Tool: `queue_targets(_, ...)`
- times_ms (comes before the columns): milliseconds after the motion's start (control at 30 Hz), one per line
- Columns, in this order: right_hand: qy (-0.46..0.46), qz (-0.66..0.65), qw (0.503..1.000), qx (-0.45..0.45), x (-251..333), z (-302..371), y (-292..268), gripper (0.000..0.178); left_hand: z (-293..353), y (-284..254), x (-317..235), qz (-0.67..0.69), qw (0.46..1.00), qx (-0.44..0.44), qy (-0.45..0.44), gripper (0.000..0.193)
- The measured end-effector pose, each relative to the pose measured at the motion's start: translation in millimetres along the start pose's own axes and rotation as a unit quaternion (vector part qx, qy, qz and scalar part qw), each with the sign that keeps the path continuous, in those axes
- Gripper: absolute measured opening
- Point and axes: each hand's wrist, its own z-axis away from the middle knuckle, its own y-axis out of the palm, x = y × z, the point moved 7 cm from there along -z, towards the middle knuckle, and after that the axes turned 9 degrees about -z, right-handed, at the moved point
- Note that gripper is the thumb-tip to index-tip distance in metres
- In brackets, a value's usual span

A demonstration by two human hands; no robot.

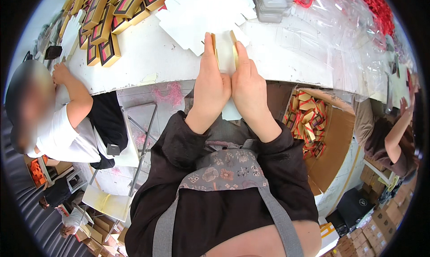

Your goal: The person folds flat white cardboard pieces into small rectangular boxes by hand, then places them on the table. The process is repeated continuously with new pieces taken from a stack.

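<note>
Between my two hands, at the table's near edge, is a small carton blank (pixel 227 62), white inside with gold side walls folded upward. My left hand (pixel 210 87) presses along its left wall with outstretched fingers. Against the opposite wall lies my right hand (pixel 248 87), held the same way. Both thumbs meet in the middle over the white face, and a white flap sticks out below my wrists. Just beyond my fingertips spreads a pile of flat white blanks (pixel 197 17). The undersides of my fingers are hidden.
Folded gold-and-black boxes (pixel 105 26) are heaped at the far left of the white table (pixel 300 55). Clear plastic trays (pixel 268 8) and plastic film (pixel 331 28) lie far right. A large cardboard carton (pixel 338 145) of small boxes stands by my right side. Co-workers sit left and right.
</note>
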Motion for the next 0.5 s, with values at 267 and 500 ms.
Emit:
queue_targets(267, 0.07, -0.315, 0.942, 0.091, 0, -19, -11, 0.049, -8, -15, 6, 0.096, 0.993, 0.057, -0.044, 0.075)
queue_targets(500, -0.01, -0.275, 0.961, -0.026, 0, -16, -10, 0.013, 4, -3, 18, 0.154, 0.981, 0.104, -0.053, 0.051)
